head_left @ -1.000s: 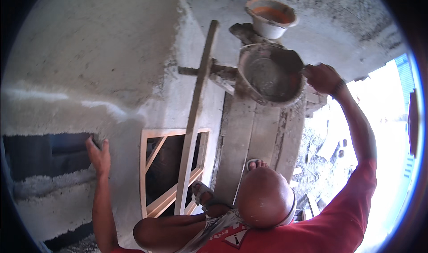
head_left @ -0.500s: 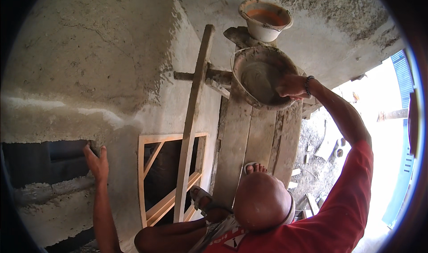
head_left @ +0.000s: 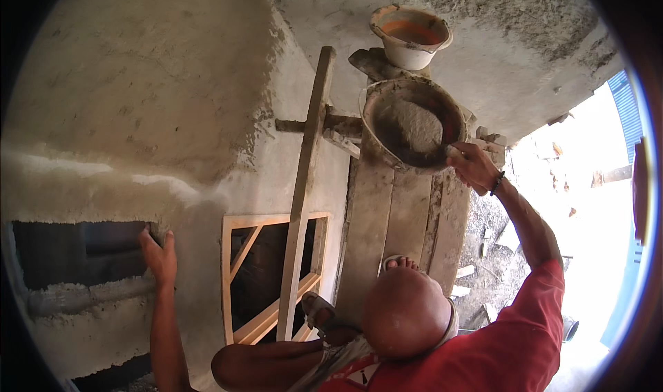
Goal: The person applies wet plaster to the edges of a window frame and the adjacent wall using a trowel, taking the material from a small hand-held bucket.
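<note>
My right hand (head_left: 474, 167) is closed at the near right rim of a mortar-caked bucket (head_left: 387, 156). It appears to grip a trowel, whose blade, heaped with wet grey mortar (head_left: 420, 125), lies over the bucket's inside; the handle is hidden by my fingers. On the left, my left hand (head_left: 160, 257) grips the edge of a rectangular opening (head_left: 76, 254) in the plastered wall (head_left: 138, 102). Its fingers reach into the gap and the thumb stays on the wall face.
Behind the bucket stands a white basin (head_left: 410, 55) with an orange inside. Both rest on a plank platform (head_left: 404, 212), where one of my feet is. A long wooden straightedge (head_left: 304, 185) leans across a wooden window frame (head_left: 226, 274). Rubble ground (head_left: 483, 261) drops away at right.
My right hand has come back from inside the bucket to its near right rim, and the mortar heap now shows. My left hand keeps its place at the wall opening. The view has shifted slightly.
</note>
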A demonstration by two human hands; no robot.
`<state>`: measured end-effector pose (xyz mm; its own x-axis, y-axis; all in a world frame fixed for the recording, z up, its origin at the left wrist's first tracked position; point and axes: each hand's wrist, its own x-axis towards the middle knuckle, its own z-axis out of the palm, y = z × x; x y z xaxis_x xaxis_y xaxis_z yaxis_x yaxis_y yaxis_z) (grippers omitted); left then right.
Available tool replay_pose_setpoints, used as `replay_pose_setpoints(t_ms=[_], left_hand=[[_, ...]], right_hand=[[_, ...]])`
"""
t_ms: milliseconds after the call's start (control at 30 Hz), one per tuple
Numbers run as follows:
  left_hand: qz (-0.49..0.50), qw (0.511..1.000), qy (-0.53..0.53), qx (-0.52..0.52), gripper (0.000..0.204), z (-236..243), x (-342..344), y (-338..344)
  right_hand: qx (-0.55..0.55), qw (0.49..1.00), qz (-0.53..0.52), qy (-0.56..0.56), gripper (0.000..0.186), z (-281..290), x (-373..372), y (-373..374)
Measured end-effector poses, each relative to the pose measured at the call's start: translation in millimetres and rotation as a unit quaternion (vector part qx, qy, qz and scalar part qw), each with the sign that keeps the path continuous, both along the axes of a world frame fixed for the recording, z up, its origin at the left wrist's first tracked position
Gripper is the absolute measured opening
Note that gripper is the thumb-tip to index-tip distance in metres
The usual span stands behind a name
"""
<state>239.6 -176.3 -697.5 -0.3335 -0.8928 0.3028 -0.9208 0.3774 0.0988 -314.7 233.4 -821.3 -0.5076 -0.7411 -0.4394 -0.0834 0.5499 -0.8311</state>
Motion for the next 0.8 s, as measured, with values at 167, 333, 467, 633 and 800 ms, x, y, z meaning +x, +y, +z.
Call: replay_pose_setpoints(t_ms=[167, 333, 467, 633, 800], left_hand=[[0.009, 1.0, -0.003, 0.018, 0.061, -1, 1, -2], [-0.016, 1.0, 0.006, -0.006, 0.062, 4, -1, -5], [-0.034, 0.999, 0.024, -0.022, 0.063, 2, 7, -5], [-0.037, 0.999, 0.034, -0.02, 0.062, 1, 6, -2], [-0.038, 0.999, 0.035, -0.015, 0.062, 6, 10, 3]], right_hand=[[-0.052, 0.991, -0.113, -0.047, 0.027, 21, 31, -2], [-0.237, 0.932, -0.213, -0.171, 0.042, 34, 82, -13], [-0.391, 0.853, -0.286, -0.193, 0.046, 44, 126, -40], [-0.523, 0.762, -0.336, -0.182, 0.048, 44, 151, -74], [-0.501, 0.771, -0.393, 0.004, 0.055, 39, 199, -129]])
